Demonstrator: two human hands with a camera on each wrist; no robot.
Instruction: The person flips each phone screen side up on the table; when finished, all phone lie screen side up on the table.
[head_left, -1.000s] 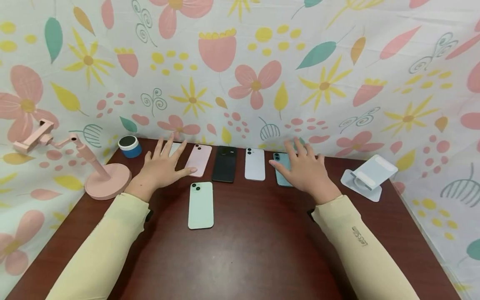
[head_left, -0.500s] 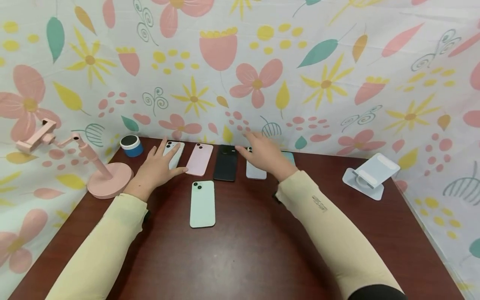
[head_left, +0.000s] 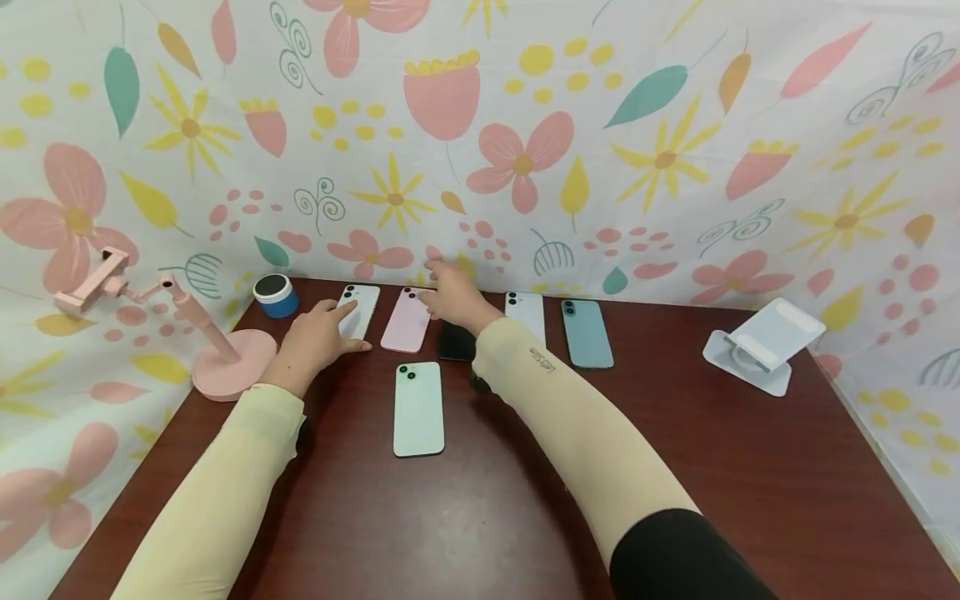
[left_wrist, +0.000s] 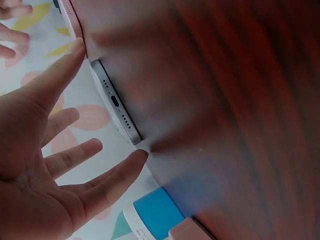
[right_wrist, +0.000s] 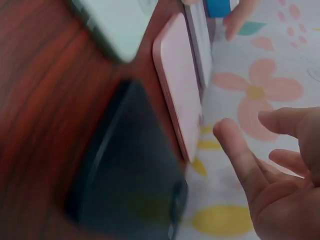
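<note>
Several phones lie back side up in a row at the table's rear. My left hand (head_left: pixel 309 340) hovers over the leftmost white phone (head_left: pixel 366 300), thumb and fingers spread to either side of it. In the left wrist view, that phone's port edge (left_wrist: pixel 115 100) shows between the spread thumb and fingers. My right hand (head_left: pixel 459 298) reaches over the black phone (head_left: pixel 454 342), fingertips near the top of the pink phone (head_left: pixel 403 327); nothing is in its fingers. Farther right lie another white phone (head_left: pixel 529 314) and a blue phone (head_left: pixel 588 335). A mint-green phone (head_left: pixel 419 413) lies in front of the row.
At the left stand a pink phone holder (head_left: pixel 231 367) with a round base and a small blue jar (head_left: pixel 279 305) with a dark top. A pale folding stand (head_left: pixel 772 335) sits at the right. Floral cloth (head_left: pixel 517 75) hangs behind the table (head_left: pixel 480 517).
My right hand has moved left from the blue phone, across the right-hand white phone, to the black and pink phones. My left hand has drawn slightly nearer, its fingers less stretched.
</note>
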